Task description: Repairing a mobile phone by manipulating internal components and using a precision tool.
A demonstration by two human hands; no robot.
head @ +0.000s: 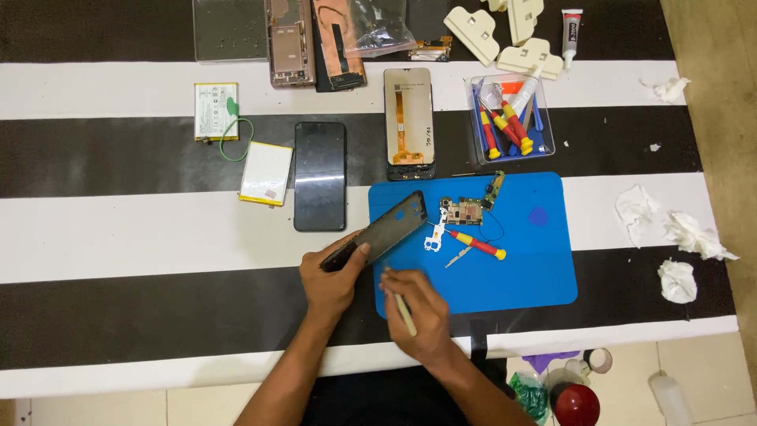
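Phone teardown well advanced, by my reading: circuit board (pixel 465 210) and red-yellow screwdriver (pixel 478 245) already out on the blue mat (pixel 544 268); screen assembly (pixel 408 122) and two batteries (pixel 266 173) set aside.

My left hand (pixel 335 280) pinches the dark phone frame (pixel 384 231), tilted over the mat's left edge. My right hand (pixel 418 312) closes its grip on a pale pry stick (pixel 404 312) just below the frame. Frame not yet finished.

Worktop (pixel 118 237) bare to my left; mat's right half free.
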